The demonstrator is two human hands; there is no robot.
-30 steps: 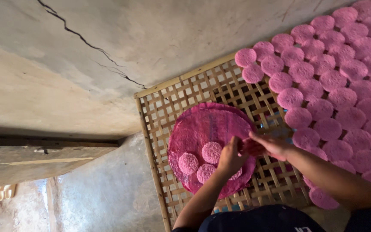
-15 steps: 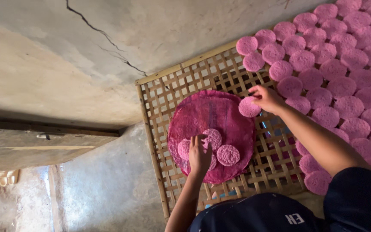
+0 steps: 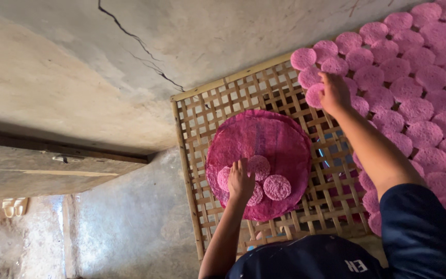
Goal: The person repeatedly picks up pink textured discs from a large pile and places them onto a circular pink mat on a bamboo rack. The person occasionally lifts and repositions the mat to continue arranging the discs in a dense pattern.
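pink discs (image 3: 419,82) crowd the bamboo lattice (image 3: 202,124); right hand (image 3: 334,93) pinches one, left hand (image 3: 241,181) lies open on the round tray (image 3: 274,137)

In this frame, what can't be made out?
Head view only:
- Discs under the left hand on the tray: hidden by the hand.
- Disc under the right hand: grip hidden by the hand.
- Rows of discs on the lattice: cut off by the right edge.
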